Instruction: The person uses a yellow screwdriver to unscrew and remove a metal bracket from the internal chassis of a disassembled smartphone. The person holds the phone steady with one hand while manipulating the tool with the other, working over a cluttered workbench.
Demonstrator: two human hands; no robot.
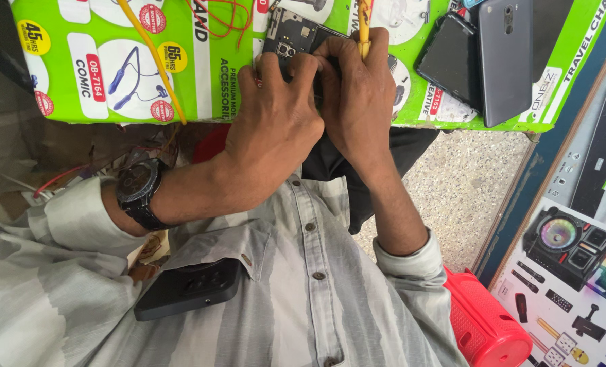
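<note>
An opened phone (290, 34) with its dark circuit board bare lies on a green printed mat (180, 81) near the table's front edge. My left hand (275, 129), with a black wristwatch (138, 190) on its wrist, presses its fingers on the phone's lower part. My right hand (357, 95) rests on the phone beside the left one and grips a yellow-handled tool (364, 27) that stands upright above the board. Both hands hide much of the phone.
Two closed dark phones (483, 58) lie on the mat at the right. A yellow cable (154, 64) and thin red wires (221, 24) cross the mat. A black phone (188, 289) sits in my shirt pocket. A red cylinder-shaped thing (486, 326) lies below right.
</note>
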